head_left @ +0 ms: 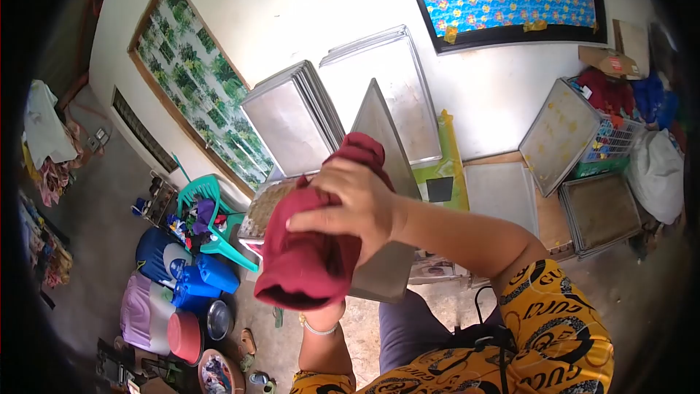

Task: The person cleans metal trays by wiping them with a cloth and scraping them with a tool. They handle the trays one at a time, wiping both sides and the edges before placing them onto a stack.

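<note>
A bunched maroon cloth (302, 248) hangs in front of me, with a dark, hollow opening at its lower end. My right hand (354, 201) is closed over its upper part, fingers and thumb pressed into the folds. My left hand (326, 315) comes up from below into the cloth; only the wrist, with a bracelet, shows, and its fingers are hidden. Right behind the cloth stands a tall grey flat panel (383, 270), tilted and partly covered by my right hand and forearm.
Stacked framed panels (288, 120) and more panels (386, 95) lean against the wall. On the left stand a green plastic chair (226, 241) piled with clothes, blue containers (200, 281) and basins (186, 335). Another panel (550, 135) leans at right beside a crate (618, 138) and white sack (656, 175).
</note>
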Tool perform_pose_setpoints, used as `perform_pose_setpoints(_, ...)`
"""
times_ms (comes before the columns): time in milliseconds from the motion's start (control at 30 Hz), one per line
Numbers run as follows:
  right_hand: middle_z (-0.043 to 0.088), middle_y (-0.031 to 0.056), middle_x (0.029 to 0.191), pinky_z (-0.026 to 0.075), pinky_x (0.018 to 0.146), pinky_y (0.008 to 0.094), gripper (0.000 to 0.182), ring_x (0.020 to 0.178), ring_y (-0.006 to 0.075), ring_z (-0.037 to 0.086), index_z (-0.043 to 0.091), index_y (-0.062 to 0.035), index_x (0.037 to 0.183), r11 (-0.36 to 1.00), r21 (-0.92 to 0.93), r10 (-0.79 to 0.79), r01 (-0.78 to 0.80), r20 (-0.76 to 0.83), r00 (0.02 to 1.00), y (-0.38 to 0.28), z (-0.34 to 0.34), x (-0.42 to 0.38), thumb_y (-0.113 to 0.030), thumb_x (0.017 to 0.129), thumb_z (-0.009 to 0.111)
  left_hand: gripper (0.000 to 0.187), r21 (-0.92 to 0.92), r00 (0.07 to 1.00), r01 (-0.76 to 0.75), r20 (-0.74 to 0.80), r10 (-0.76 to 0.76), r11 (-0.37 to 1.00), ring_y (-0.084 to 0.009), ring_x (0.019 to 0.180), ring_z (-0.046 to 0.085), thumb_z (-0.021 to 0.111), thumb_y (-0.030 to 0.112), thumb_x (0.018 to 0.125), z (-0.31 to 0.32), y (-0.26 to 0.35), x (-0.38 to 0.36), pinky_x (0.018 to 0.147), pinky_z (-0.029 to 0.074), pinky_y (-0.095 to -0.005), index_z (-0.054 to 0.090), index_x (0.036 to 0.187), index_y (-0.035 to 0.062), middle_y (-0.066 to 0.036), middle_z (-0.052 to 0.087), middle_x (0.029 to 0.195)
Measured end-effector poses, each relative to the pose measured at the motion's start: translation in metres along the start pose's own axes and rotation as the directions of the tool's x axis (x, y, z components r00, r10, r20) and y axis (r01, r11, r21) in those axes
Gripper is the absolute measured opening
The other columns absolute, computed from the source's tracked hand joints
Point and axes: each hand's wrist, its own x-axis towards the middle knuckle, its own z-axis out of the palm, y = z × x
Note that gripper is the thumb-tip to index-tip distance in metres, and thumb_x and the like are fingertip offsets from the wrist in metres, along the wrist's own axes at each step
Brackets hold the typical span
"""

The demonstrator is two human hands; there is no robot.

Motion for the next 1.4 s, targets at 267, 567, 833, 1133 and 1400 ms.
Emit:
perform_pose_setpoints(267,0.062,0.0179,0.095,0.047,0.079,0.0393,0.057,0.087,0.0332,0.059,0.058,0.0,0.107,0.961,-0.025,0.262,-0.277,-0.255,0.931,0.108,-0.034,-0.022,-0.036,0.065,0.071,0.018,0.041,0.986,0.133,-0.106,-0.128,0.99,-0.0084,0.055,0.043,0.062,0.009,0.086,-0.026,0.013,-0.026,0.051,0.035,-0.0234,0.06,0.076,-0.0061,-0.001,0.051,0.06)
perform_pose_setpoints(567,0.064,0.0044,0.082,0.047,0.07,0.0262,0.037,0.075,0.0103,0.057,0.064,0.0031,0.092,0.667,0.588,0.713,-0.457,-0.329,0.619,0.118,-0.026,-0.006,-0.033,0.084,0.063,0.028,-0.19,0.961,0.248,-0.072,-0.266,0.95,-0.017,0.082,0.055,0.063,0.012,0.085,-0.048,0.002,-0.056,0.076,0.044,-0.0301,0.055,0.101,-0.0091,-0.011,0.059,0.093)
perform_pose_setpoints(833,0.066,0.0078,0.077,0.048,0.067,0.0265,0.049,0.072,0.0128,0.06,0.065,0.0043,0.09,0.305,0.728,0.948,-0.614,-0.175,0.264,0.116,-0.011,-0.032,-0.044,0.08,0.065,0.038,-0.39,0.931,0.266,-0.133,-0.34,0.881,-0.0213,0.098,0.058,0.062,0.015,0.087,-0.052,0.011,-0.073,0.088,0.045,-0.0347,0.052,0.116,-0.0077,-0.013,0.06,0.108)
perform_pose_setpoints(1133,0.066,0.0099,0.077,0.047,0.068,0.0295,0.044,0.074,0.0144,0.059,0.065,0.0051,0.089,0.594,0.5,0.798,-0.631,-0.463,0.385,0.053,0.006,-0.004,-0.039,0.083,0.065,0.047,-0.546,0.839,0.117,-0.393,-0.376,0.83,-0.0261,0.104,0.054,0.062,0.025,0.081,-0.075,0.009,-0.085,0.09,0.043,-0.0418,0.049,0.117,-0.0025,-0.014,0.054,0.115)
perform_pose_setpoints(1400,0.066,0.016,0.082,0.051,0.066,0.0369,0.043,0.072,0.0287,0.065,0.063,-0.0011,0.093,0.92,0.08,0.382,-0.384,-0.413,0.827,0.019,-0.001,0.071,-0.039,0.073,0.068,0.068,-0.426,0.836,0.516,0.44,-0.328,0.743,-0.0238,0.098,0.057,0.066,0.031,0.077,-0.139,0.004,-0.067,0.088,0.041,-0.0325,0.046,0.123,-0.0137,-0.016,0.061,0.105)
